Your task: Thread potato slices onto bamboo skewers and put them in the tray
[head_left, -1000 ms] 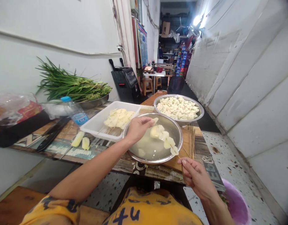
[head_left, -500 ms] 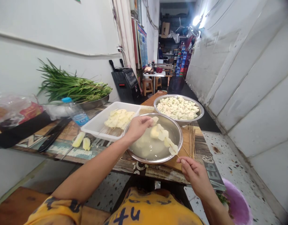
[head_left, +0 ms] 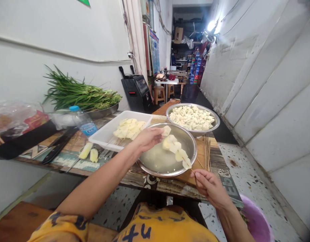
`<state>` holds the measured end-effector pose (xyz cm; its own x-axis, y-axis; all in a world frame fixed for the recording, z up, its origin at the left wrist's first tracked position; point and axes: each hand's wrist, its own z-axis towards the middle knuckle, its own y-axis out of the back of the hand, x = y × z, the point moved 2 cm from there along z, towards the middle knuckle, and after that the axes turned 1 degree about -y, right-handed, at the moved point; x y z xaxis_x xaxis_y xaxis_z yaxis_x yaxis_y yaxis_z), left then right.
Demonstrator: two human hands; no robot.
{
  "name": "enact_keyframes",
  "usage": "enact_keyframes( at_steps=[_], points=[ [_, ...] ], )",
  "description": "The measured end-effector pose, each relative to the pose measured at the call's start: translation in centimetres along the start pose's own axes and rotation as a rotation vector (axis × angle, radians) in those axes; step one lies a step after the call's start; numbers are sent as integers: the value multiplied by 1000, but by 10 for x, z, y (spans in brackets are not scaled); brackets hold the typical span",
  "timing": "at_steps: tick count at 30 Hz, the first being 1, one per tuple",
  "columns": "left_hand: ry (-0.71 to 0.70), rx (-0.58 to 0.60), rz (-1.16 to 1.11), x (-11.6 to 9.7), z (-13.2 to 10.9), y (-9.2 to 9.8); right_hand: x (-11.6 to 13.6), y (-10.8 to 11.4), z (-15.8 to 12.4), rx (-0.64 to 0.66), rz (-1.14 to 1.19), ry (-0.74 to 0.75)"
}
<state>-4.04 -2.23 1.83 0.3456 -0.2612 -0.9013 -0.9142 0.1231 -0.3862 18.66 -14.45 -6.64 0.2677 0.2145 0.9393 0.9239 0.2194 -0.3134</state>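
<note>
My left hand pinches a pale slice above the far left part of a steel bowl of cloudy water. Several thin pale slices are threaded on a wooden skewer that slants across the bowl. My right hand is closed on the skewer's lower end, just past the bowl's near right rim. Whether the skewer's tip touches the slice in my left hand is too small to tell. A white plastic tray at the left holds filled skewers.
Behind the bowl stands a basin of cauliflower pieces. Bare skewers lie on the right. A bottle, knife, two yellowish pieces and green stalks are at the left. A purple tub stands on the floor.
My left hand and its slice have shifted very slightly. The slices on the skewer look turned more flatly to view. My right hand keeps its grip, and the camera view has moved a little.
</note>
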Motion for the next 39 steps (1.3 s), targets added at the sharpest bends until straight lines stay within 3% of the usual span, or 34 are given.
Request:
enact_keyframes(
  at_steps=[5,10,17,26,29,32,37,39],
  points=[
    [146,2,-77,0,2,3,-3,6,2,45,-13,-31],
    [73,32,-9,-4,0,-1,-4,4,2,90,65,-78],
    [-42,-5,50,-10,-6,-8,-4,-7,1,61,140,-30],
    [29,-17,13,-9,1,-12,-1,-20,7,74,239,-81],
    [48,3,-117,-7,1,-17,4,-24,7,22,242,-28],
    [7,53,-237,2,-5,-23,8,-28,7,-45,241,41],
    [-1,210,-53,33,-27,-44,8,-35,9,-126,187,105],
    [3,220,-41,41,-32,-51,7,-37,9,-140,166,121]
  ],
)
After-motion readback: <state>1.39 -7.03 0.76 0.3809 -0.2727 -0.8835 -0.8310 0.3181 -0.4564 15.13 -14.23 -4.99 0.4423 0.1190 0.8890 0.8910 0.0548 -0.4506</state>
